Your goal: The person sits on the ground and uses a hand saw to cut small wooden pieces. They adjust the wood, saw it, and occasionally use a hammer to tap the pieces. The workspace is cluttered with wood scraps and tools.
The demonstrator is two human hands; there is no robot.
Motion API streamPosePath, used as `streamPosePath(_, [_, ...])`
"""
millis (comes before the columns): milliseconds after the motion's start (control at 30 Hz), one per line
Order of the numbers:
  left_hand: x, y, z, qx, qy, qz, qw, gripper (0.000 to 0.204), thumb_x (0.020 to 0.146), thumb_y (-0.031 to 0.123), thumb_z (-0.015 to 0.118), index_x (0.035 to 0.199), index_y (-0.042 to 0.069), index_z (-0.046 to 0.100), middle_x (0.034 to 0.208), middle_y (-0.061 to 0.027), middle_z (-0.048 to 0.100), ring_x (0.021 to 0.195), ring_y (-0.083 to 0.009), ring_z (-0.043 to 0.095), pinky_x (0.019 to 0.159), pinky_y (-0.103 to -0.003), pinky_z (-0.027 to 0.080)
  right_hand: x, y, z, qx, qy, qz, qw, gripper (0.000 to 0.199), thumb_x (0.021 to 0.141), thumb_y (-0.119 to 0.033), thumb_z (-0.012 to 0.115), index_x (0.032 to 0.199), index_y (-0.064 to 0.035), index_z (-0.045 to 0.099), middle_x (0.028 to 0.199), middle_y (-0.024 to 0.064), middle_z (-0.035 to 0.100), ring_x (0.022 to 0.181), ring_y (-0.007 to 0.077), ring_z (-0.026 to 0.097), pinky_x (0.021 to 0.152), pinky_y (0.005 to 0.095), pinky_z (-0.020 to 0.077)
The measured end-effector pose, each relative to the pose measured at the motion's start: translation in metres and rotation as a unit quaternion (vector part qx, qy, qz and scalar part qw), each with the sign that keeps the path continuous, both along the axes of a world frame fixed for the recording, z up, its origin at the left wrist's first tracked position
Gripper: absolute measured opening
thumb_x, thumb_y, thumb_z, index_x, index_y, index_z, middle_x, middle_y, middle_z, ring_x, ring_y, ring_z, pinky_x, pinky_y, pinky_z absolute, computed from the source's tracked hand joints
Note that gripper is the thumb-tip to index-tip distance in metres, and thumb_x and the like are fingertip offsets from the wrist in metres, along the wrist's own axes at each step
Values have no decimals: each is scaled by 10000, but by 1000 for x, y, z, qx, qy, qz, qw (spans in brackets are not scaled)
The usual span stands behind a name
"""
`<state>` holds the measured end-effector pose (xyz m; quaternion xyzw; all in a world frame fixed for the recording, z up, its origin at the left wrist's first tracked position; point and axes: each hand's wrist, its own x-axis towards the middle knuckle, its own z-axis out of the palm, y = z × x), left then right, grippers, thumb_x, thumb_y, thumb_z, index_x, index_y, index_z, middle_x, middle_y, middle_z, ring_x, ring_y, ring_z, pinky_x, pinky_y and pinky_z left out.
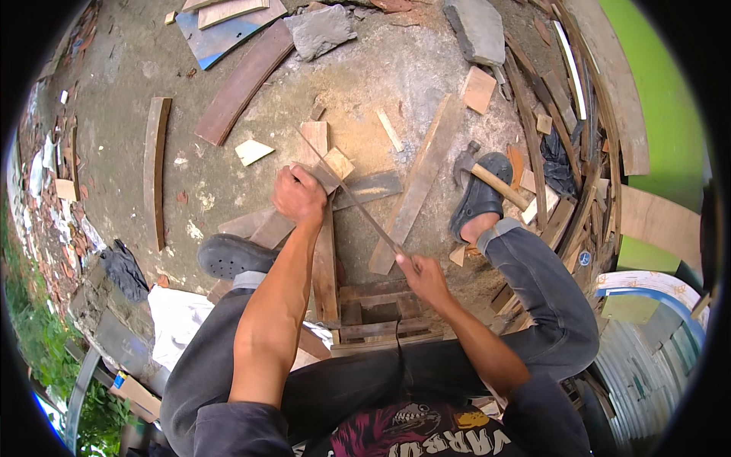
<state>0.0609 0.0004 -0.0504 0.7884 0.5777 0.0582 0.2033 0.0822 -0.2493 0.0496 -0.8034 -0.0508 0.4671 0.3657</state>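
Note:
My right hand (424, 279) is closed round the near end of a hand saw (369, 217), whose thin blade shows almost edge-on and slants away to the far left. The blade crosses a short wooden block (327, 178). My left hand (298, 193) is closed on that block, just left of the blade; its fingertips are partly hidden. Below it, a long plank (325, 266) runs back toward me. Just beyond the blade are a small pale wood offcut (339, 161) and a short board (314, 139). Sawdust covers the ground around them.
A claw hammer (499, 185) lies by my right clog (487, 199). A long board (419, 183) lies right of the saw, with a dark plank (369, 189) beside it. Stone blocks (474, 30) stand at the back. Stacked timber (567, 221) lines the right side. A curved plank (155, 171) lies left.

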Motion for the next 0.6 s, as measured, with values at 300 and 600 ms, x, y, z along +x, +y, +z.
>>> streamPosePath(300, [-2, 2, 4, -8, 28, -8, 1000, 379, 980, 317, 435, 1014, 33, 683, 1023, -181, 686, 954, -401, 630, 860, -510, 453, -14, -33, -15, 21, -27, -2, 999, 632, 980, -515, 594, 658, 28, 604, 504, 51, 449, 474, 138, 407, 440, 392, 348])
streamPosePath(600, [-1, -3, 2, -7, 17, 5, 1000, 375, 973, 297, 432, 972, 28, 693, 985, -193, 695, 905, -416, 642, 823, -518, 468, -5, 5, -26, 15, -56, 27, 998, 505, 993, -475, 588, 925, 3, 738, 527, 73, 533, 497, 131, 486, 465, 367, 399])
